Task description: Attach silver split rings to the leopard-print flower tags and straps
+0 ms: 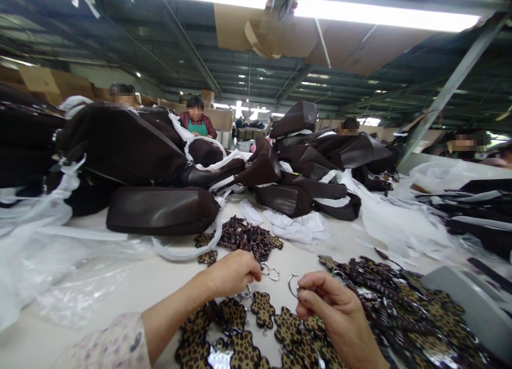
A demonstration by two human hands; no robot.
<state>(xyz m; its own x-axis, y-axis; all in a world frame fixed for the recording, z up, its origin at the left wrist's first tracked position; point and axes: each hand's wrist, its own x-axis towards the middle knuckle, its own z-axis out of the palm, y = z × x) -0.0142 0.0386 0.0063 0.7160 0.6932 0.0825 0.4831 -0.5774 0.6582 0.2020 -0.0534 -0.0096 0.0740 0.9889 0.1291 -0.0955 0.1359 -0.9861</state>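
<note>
My left hand (pixel 237 273) is closed in a pinch, with a pair of linked silver metal rings (pixel 274 274) showing at its fingertips. To its right, my right hand (pixel 334 310) pinches a larger silver ring (pixel 293 285) between thumb and fingers; part of that ring is hidden by the fingers. The two hands are apart. Below them lie several leopard-print flower-shaped charms (pixel 263 309) with dark edges, some with metal rings attached. A heap of dark braided straps (pixel 250 240) sits beyond my left hand.
Dark brown bags (pixel 162 210) pile up along the table's far side. More leopard-print charms with straps (pixel 416 305) are heaped at the right, beside a grey bin (pixel 472 289). Clear plastic wrapping (pixel 76 283) lies at the left. A person in a green apron (pixel 198 126) is beyond the pile.
</note>
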